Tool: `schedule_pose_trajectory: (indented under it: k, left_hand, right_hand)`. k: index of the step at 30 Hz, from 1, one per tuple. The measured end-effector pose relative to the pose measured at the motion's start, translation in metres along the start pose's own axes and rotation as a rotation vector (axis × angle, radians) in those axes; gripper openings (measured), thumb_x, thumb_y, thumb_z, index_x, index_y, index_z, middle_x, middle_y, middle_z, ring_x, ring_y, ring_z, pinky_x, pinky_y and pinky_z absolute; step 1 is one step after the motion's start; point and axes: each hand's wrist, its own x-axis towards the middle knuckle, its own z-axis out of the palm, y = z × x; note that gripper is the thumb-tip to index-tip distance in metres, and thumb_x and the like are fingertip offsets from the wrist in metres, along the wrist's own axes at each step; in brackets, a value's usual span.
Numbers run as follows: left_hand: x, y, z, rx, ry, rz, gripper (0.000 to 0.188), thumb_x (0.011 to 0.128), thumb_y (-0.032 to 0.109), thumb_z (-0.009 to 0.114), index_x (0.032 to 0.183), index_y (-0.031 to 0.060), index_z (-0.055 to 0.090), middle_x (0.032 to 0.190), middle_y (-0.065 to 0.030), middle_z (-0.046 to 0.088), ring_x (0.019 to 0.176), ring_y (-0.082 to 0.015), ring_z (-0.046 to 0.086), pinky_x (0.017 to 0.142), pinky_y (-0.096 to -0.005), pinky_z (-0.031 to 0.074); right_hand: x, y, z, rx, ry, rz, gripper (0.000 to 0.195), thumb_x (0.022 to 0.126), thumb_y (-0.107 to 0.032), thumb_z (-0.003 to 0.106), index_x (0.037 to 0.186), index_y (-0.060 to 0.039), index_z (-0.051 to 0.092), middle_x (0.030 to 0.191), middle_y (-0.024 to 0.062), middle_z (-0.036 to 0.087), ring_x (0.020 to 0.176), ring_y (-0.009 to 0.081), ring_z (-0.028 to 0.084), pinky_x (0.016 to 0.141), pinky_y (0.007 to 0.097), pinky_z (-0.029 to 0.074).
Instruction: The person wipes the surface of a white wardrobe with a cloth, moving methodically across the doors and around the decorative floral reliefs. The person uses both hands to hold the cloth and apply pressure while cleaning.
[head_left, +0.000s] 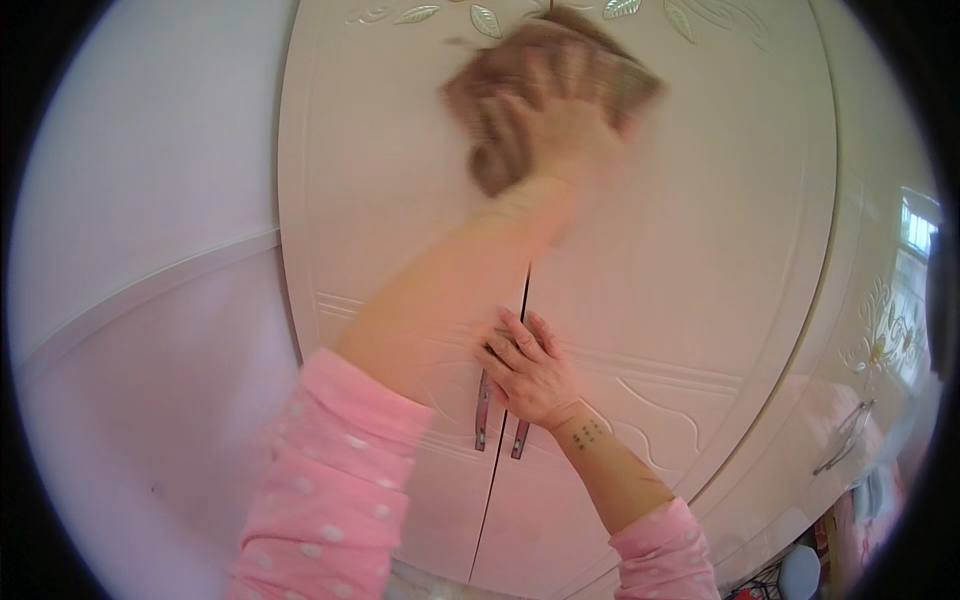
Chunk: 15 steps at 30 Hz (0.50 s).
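Stretched up high, my left hand (574, 139) presses a brown cloth (495, 142) against the upper part of a pale cabinet door pair. Hand and cloth are both blurred, with the fingers spread over the cloth. Lower down, my right hand (529, 367) lies against the doors across the dark gap between them. Its fingers are apart and cover the top of the left door handle (481, 412); the right door handle (520, 439) shows below the palm. Both doors, the left one (375, 187) and the right one (697, 225), are closed.
Raised leaf ornaments (486, 21) line the top of the doors. To the left is a pale wall (150, 150) with a ledge-like strip (157, 281). A glossy panel with a metal handle (847, 439) stands at right, above a rounded pale object (799, 571).
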Motion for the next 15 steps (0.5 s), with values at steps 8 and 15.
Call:
schedule_pose_trajectory:
  k: [8,15]
  left_hand:
    - [-0.102,0.138,0.002,-0.287,-0.264,0.835,0.071,0.081,0.051,0.062,0.144,0.0274,0.039,0.157,-0.0020,0.020,0.145,-0.0376,0.010,0.103,-0.0745,0.014]
    - [-0.062,0.027,0.007,-0.189,-0.082,0.488,0.075,0.074,0.049,0.067,0.141,0.0289,0.042,0.152,-0.0009,0.030,0.141,-0.0334,0.018,0.095,-0.0717,0.023]
  right_hand:
    - [-0.005,0.016,0.018,-0.065,-0.078,-0.046,0.047,0.090,-0.035,0.055,0.133,-0.0163,0.051,0.148,0.0026,0.040,0.138,0.0270,0.032,0.115,0.0439,0.024]
    - [-0.034,0.025,0.009,-0.081,-0.126,0.018,0.055,0.085,-0.031,0.061,0.136,-0.0178,0.049,0.146,0.0032,0.042,0.138,0.0258,0.032,0.113,0.0491,0.024]
